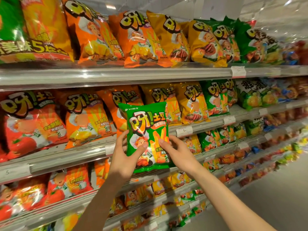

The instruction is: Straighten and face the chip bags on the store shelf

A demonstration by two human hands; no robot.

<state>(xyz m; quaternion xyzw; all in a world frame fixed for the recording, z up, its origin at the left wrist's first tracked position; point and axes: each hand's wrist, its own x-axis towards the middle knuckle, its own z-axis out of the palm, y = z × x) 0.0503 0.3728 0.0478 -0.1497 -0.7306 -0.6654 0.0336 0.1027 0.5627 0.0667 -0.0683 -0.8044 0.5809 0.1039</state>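
— The fingers first: how do they sit on the bag?

— The left hand (pixel 124 157) has its thumb laid across the front of the green chip bag (pixel 147 134), low on the printed face, with the other fingers curled behind the bag's left edge. The right hand (pixel 176 152) does the same from the other side: its thumb presses on the front near the lower right, and the remaining fingers wrap round the right edge. Both hands grip it, so the bag sits between the two thumbs.

— And the bag itself?

— It is held upright in the air, front facing the camera, in front of the middle shelf (pixel 70 157). Its top edge overlaps the row of orange chip bags (pixel 86 117) and the yellow chip bags (pixel 191 104) standing on that shelf. Its bottom edge hangs below the shelf's front rail, just beside a white price tag (pixel 184 130).

— Does it touch the shelf?

— That cannot be told from this view; it appears to be held clear in front of it.

— What else stands nearby?

— Further right on the same shelf stand green bags of the same kind (pixel 215 99). The upper shelf (pixel 116 75) carries orange, yellow and green bags in a row, and lower shelves hold more of the same. Both forearms rise from the bottom of the view, bare.
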